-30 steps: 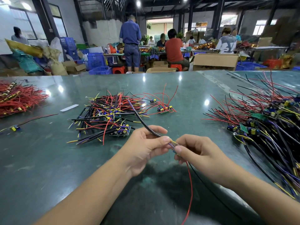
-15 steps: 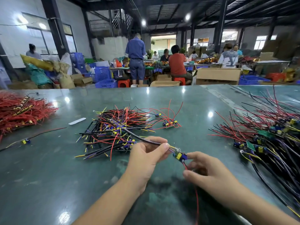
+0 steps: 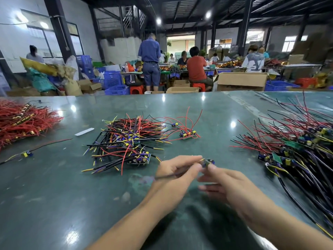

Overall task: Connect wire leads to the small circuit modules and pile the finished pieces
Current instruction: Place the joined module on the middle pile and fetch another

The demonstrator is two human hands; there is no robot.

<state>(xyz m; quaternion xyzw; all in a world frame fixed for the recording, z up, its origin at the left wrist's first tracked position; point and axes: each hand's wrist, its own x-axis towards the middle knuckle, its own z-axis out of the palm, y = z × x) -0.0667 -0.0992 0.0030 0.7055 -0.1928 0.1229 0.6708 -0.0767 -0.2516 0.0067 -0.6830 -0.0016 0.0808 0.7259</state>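
Head view: the left hand (image 3: pixel 177 170) pinches a thin black wire lead (image 3: pixel 167 175); the right hand (image 3: pixel 227 183) pinches the small blue-and-yellow circuit module (image 3: pixel 208 162), held above the green worktop (image 3: pixel 54 195) at 5 o'clock from the central pile of wired modules (image 3: pixel 126 139). Motion blur hides finger detail. The module appears light and rigid, so grip its board edges; the lead is limp, so hold it near the tip.

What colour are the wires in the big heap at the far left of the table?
Red, best seen in the head view: the wire heap.

Bare forearms, sleeveless to the hands (image 3: pixel 201 175)
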